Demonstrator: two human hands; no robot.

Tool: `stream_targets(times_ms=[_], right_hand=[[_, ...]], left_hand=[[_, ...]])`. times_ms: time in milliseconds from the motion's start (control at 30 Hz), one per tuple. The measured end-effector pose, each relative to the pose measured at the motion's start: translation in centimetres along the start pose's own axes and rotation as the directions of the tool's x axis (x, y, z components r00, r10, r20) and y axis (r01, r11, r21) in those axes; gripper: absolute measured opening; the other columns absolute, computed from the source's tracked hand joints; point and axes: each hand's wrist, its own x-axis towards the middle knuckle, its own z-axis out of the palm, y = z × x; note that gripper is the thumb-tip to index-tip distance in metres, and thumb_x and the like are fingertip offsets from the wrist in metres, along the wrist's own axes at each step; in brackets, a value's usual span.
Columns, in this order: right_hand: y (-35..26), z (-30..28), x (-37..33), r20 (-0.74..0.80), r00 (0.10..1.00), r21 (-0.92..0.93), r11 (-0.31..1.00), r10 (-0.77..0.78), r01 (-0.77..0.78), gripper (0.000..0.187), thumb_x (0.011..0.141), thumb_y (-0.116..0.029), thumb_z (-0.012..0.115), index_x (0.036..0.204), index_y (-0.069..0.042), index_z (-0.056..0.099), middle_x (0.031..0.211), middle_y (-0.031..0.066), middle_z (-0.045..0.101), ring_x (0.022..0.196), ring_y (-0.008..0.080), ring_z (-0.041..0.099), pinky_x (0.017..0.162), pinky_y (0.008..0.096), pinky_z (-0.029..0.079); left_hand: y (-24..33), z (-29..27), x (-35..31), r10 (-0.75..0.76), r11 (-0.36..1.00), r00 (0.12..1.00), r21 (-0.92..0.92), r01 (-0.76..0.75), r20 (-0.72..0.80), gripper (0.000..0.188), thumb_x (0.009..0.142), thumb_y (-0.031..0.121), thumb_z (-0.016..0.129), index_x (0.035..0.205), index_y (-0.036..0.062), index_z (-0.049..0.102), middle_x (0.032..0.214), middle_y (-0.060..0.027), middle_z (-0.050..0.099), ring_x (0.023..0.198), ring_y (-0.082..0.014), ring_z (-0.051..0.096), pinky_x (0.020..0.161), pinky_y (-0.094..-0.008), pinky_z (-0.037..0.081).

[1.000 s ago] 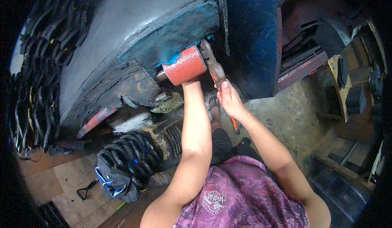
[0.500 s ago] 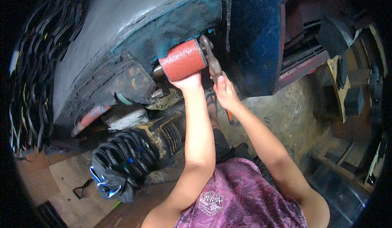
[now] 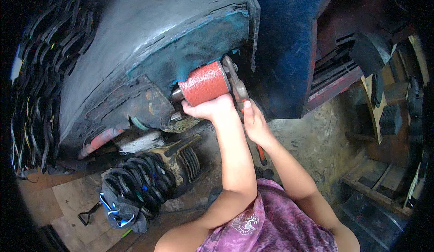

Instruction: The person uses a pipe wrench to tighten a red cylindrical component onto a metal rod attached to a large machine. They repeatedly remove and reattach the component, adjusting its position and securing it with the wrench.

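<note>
A red abrasive sanding drum [image 3: 205, 85] sits on a metal spindle below a dark machine housing [image 3: 158, 21], whose underside is coated in blue-green dust. My left hand [image 3: 210, 109] cups the drum from below, palm against it and thumb at its left end; the other fingers are mostly hidden. At the drum's right end is the head of worn grey metal pliers [image 3: 239, 87]. Closed around their handle, my right hand [image 3: 255, 123] stays just right of my left wrist. An orange-coloured piece [image 3: 261, 155] shows below that hand; whether it belongs to the pliers I cannot tell.
Stacks of black curved strips [image 3: 49, 71] line the left side. A bundle of black sole-like pieces [image 3: 135, 179], with a dark cloth on it, lies lower left. A blue panel [image 3: 285, 49] stands right of the drum. Wooden shelving [image 3: 375, 175] is at right.
The machine and drum appear slightly lower in view. My left hand has shifted on the drum, its thumb now showing at the left end. My right hand keeps its grip on the pliers.
</note>
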Motion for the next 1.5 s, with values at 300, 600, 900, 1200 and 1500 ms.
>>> stream_targets(times_ms=[300, 600, 900, 1200, 1500], right_hand=[[1.2, 0.4, 0.5, -0.007, 0.998, -0.01, 0.998, -0.066, 0.066, 0.063, 0.099, -0.052, 0.03, 0.124, 0.005, 0.044, 0.093, 0.0345, 0.06, 0.092, 0.0547, 0.058, 0.079, 0.0551, 0.045], [2.4, 0.6, 1.4, 0.062, 0.996, 0.043, 0.997, -0.07, 0.068, 0.077, 0.096, -0.061, 0.029, 0.125, 0.01, 0.041, 0.089, 0.0353, 0.059, 0.091, 0.0554, 0.058, 0.078, 0.0522, 0.045], [3.4, 0.7, 2.3, 0.081, 0.986, 0.092, 0.986, -0.146, 0.138, 0.081, 0.094, -0.065, 0.027, 0.127, 0.008, 0.042, 0.094, 0.0352, 0.06, 0.097, 0.0552, 0.058, 0.081, 0.0506, 0.047], [1.7, -0.1, 0.9, 0.076, 0.993, 0.067, 0.994, -0.093, 0.088, 0.061, 0.1, -0.052, 0.029, 0.12, 0.004, 0.045, 0.093, 0.0295, 0.06, 0.089, 0.0478, 0.06, 0.079, 0.0495, 0.046], [-2.3, -1.3, -1.0, 0.221, 0.924, 0.177, 0.919, 0.312, -0.353, 0.067, 0.096, -0.065, 0.025, 0.11, -0.004, 0.05, 0.069, 0.0023, 0.045, 0.054, 0.0107, 0.041, 0.05, 0.0274, 0.035]], left_hand=[[-0.6, 0.7, -0.1, 0.025, 1.0, 0.996, -0.021, -0.024, 0.082, 0.063, 0.087, 0.057, 0.035, 0.12, 0.0091, 0.058, 0.123, -0.016, 0.059, 0.117, -0.0425, 0.052, 0.103, -0.0611, 0.037], [-0.8, 0.1, 0.5, 0.016, 1.0, 0.983, -0.028, -0.011, 0.185, 0.06, 0.085, 0.053, 0.041, 0.122, 0.0095, 0.059, 0.122, -0.0138, 0.061, 0.117, -0.0392, 0.054, 0.104, -0.0589, 0.036], [-0.8, -1.9, 2.5, 0.035, 0.998, 0.94, -0.057, -0.016, 0.34, 0.055, 0.089, 0.051, 0.043, 0.122, 0.01, 0.06, 0.121, -0.0145, 0.062, 0.113, -0.0372, 0.056, 0.103, -0.0582, 0.037], [-0.9, -0.3, 0.8, 0.039, 0.998, 0.969, -0.066, -0.024, 0.242, 0.059, 0.088, 0.054, 0.038, 0.118, 0.009, 0.06, 0.121, -0.0153, 0.06, 0.113, -0.0415, 0.056, 0.098, -0.0607, 0.042], [-1.2, -3.1, 3.6, -0.051, 0.997, 0.954, -0.039, 0.065, 0.294, 0.077, 0.081, 0.07, 0.04, 0.126, 0.0087, 0.053, 0.124, -0.0226, 0.057, 0.11, -0.0487, 0.055, 0.093, -0.0661, 0.043]])
